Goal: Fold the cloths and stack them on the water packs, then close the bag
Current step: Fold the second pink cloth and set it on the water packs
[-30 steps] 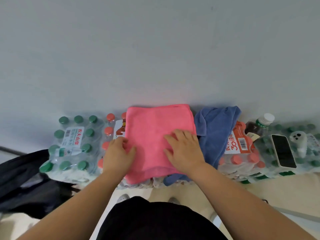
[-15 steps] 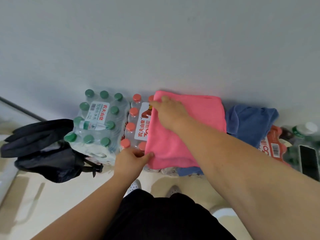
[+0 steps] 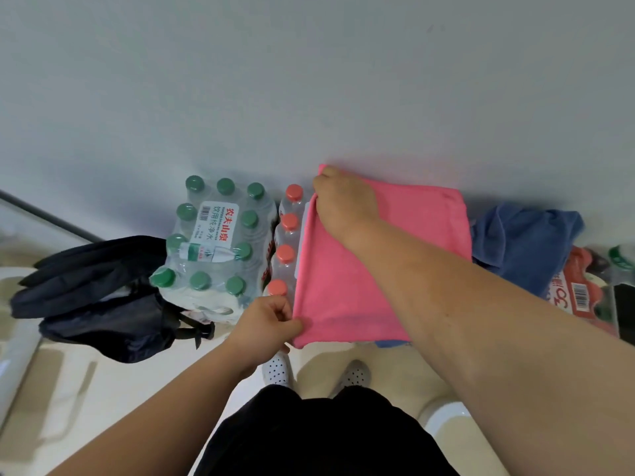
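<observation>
A folded pink cloth [image 3: 385, 269] lies on top of a red-capped water pack [image 3: 285, 242] against the wall. My left hand [image 3: 268, 319] pinches the cloth's near left corner. My right hand [image 3: 343, 204] grips its far left corner, the forearm crossing over the cloth. A crumpled blue cloth [image 3: 525, 242] lies to the right on another red-labelled pack [image 3: 574, 293]. Left of the pink cloth stands a green-capped water pack [image 3: 213, 245]. The black bag [image 3: 99, 293] slumps on the floor at the far left.
The grey wall rises directly behind the packs. My two white shoes [image 3: 278, 369] stand on the pale floor just below the packs. A dark phone edge [image 3: 625, 304] and a green-capped bottle [image 3: 622, 255] show at the right border.
My hands went from pressing flat on the pink cloth to taking hold of its left corners. The view swung left, bringing the black bag further in. Since half a second ago the hold is the same.
</observation>
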